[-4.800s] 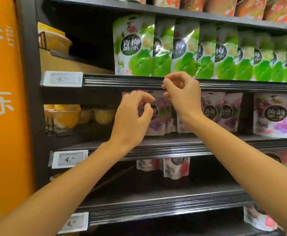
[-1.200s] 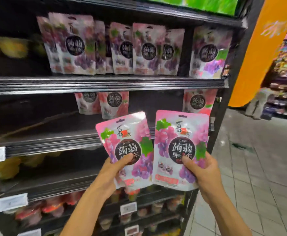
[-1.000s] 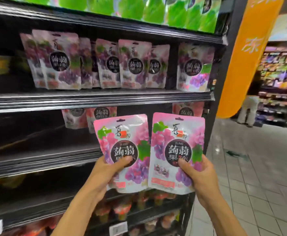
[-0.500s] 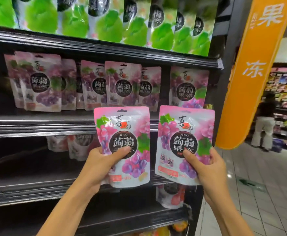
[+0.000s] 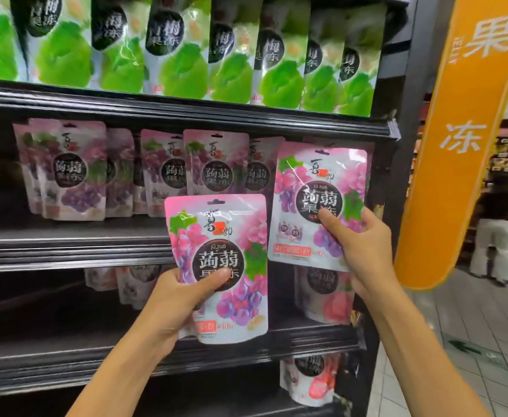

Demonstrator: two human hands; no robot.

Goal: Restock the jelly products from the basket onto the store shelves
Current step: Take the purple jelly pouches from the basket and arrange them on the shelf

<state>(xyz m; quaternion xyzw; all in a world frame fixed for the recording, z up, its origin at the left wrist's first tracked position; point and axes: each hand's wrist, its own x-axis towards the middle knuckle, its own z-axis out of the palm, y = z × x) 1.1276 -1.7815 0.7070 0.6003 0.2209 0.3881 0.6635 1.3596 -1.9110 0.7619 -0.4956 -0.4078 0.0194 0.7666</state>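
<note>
Stock: two grape konjac jelly pouches. Left hand (image 5: 171, 299) fingers (image 5: 216, 276) clamp the lower pouch (image 5: 219, 236); right hand (image 5: 364, 245) fingers clamp the upper pouch (image 5: 316, 182). Beyond the fingers: the grape row (image 5: 75, 176) on its shelf (image 5: 66, 245). Recommended: place upright, label outward.

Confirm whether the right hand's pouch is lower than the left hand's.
No, the right hand holds the right pouch higher than the left hand holds the left pouch.

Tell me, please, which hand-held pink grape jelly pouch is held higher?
The pink grape jelly pouch in the right hand, up at the grape-pouch shelf; the left hand holds the other pouch lower.
</note>
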